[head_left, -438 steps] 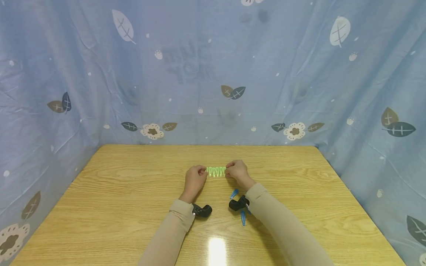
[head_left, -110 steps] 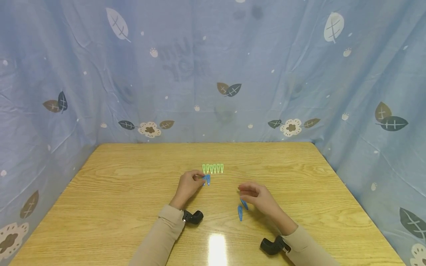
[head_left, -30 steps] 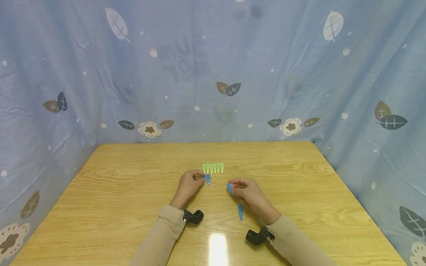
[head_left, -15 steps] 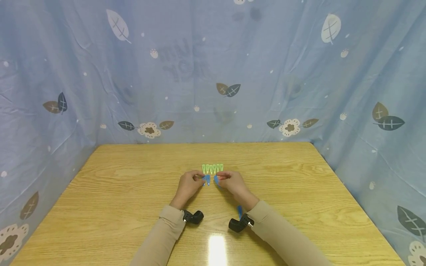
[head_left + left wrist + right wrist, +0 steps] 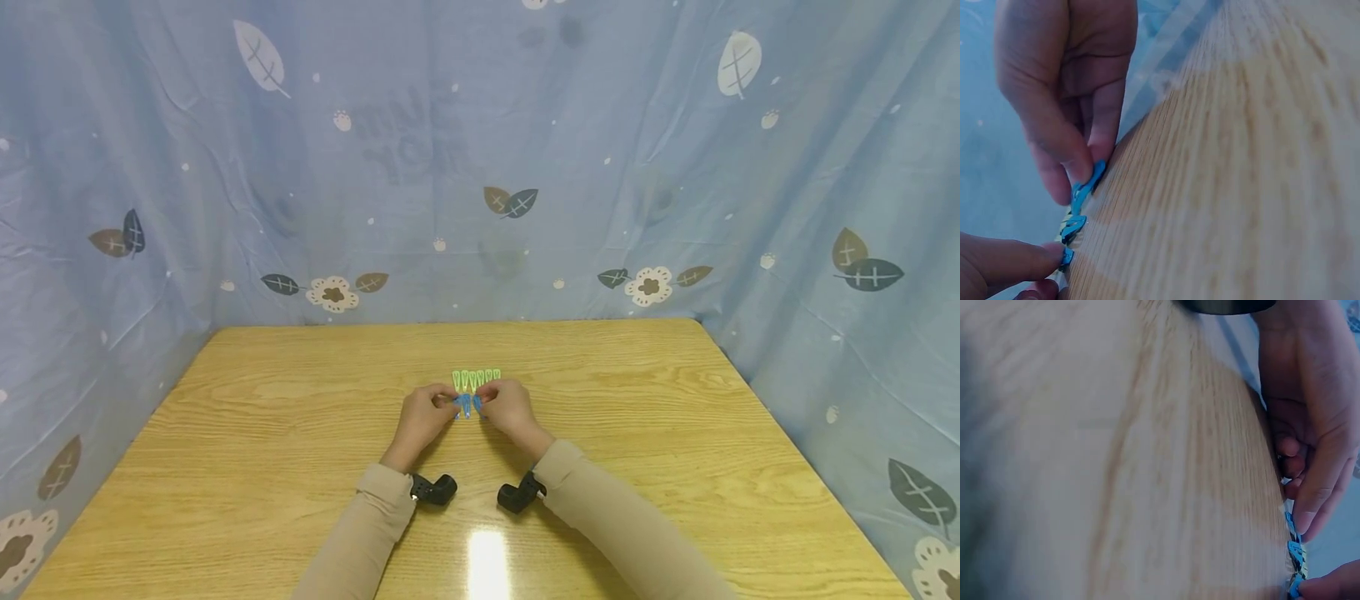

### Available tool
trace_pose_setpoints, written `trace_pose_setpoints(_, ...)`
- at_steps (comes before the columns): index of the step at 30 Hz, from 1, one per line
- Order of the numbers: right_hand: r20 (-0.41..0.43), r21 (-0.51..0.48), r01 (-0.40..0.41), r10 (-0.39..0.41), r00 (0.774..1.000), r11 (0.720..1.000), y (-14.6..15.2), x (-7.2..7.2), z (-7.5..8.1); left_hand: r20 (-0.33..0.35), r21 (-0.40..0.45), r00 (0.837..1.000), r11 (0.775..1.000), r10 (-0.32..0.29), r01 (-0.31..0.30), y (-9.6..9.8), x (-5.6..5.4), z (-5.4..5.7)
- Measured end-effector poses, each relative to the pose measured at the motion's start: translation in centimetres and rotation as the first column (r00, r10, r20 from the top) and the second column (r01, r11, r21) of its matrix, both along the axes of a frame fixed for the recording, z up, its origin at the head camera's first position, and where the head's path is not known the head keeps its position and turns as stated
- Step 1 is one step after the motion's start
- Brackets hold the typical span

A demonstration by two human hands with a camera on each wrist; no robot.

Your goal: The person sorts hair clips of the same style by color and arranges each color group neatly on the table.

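Light-green snap hair clips (image 5: 464, 379) lie side by side in a row on the wooden table (image 5: 315, 375). Just in front of them, a blue snap hair clip (image 5: 467, 406) lies between my hands. My left hand (image 5: 418, 423) pinches the leftmost blue clip (image 5: 1289, 520) between thumb and fingers, against the table. My right hand (image 5: 512, 410) pinches another blue clip (image 5: 1088, 187) by one end, right of the middle one. In the left wrist view this clip is tilted, its lower end close to the middle clip (image 5: 1074, 226). Fingers cover parts of both held clips.
Each wrist carries a black camera, the left camera (image 5: 435, 490) and the right camera (image 5: 519, 495), both low over the table. A blue patterned curtain (image 5: 480, 167) hangs behind the table and along both sides. Light glares on the table front (image 5: 488, 558).
My right hand has carried a blue clip leftward to the blue row. My left hand has stayed on the leftmost clip. A loose blue clip is now out of sight near the right wrist.
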State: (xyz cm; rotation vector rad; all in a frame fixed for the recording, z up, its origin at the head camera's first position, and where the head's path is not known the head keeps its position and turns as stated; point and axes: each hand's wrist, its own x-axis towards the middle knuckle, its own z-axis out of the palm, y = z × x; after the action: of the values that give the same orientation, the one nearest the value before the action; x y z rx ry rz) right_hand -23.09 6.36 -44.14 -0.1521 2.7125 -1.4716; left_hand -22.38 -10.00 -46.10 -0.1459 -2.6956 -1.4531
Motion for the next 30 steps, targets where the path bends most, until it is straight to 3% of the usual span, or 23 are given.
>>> trace_pose_setpoints(4,-0.044,0.066,-0.002,0.005,0.999,0.998,-0.4,0.1,0.3,-0.002,0.001,1.000,1.000,-0.007,0.007,-0.1,0.0,0.0)
trace_pose_setpoints(13,-0.042,0.121,0.014,-0.009,0.999,0.993,-1.0,-0.1,0.5,0.009,0.000,1.000,1.000,0.013,-0.013,-0.2,-0.1,0.1)
trace_pose_setpoints(30,0.046,-0.020,-0.007,0.008,0.999,1.000,0.6,0.3,0.3,0.017,-0.015,1.000,1.000,0.013,-0.013,0.0,-0.1,0.0)
